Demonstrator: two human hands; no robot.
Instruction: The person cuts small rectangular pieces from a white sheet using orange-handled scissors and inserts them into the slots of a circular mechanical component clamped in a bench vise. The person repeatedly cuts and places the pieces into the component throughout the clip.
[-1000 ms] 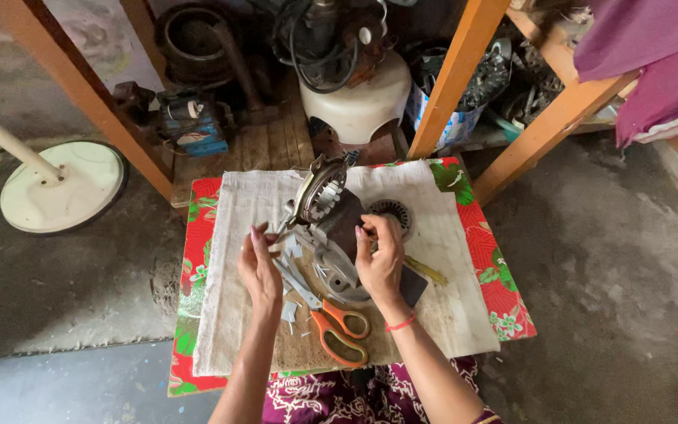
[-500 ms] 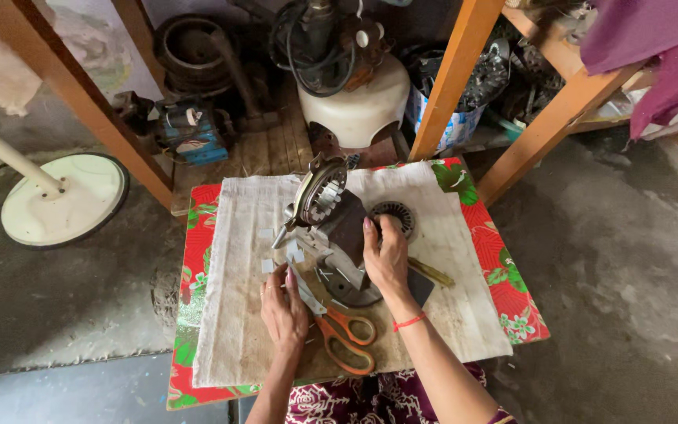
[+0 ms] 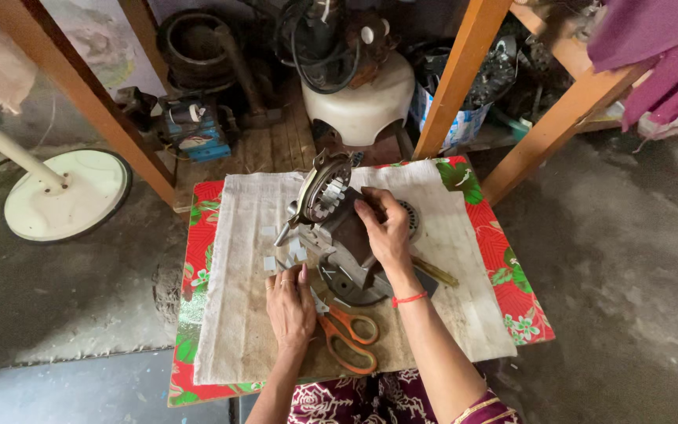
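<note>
1. While the right hand grips the motor at the cloth's middle, the left hand lies flat, fingers loose.
2. Likely fitting paper slips; picking one needs a fine pinch.

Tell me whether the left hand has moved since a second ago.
Yes. The left hand dropped from beside the motor part toward the near edge of the cloth, now beside the orange scissors.
</note>
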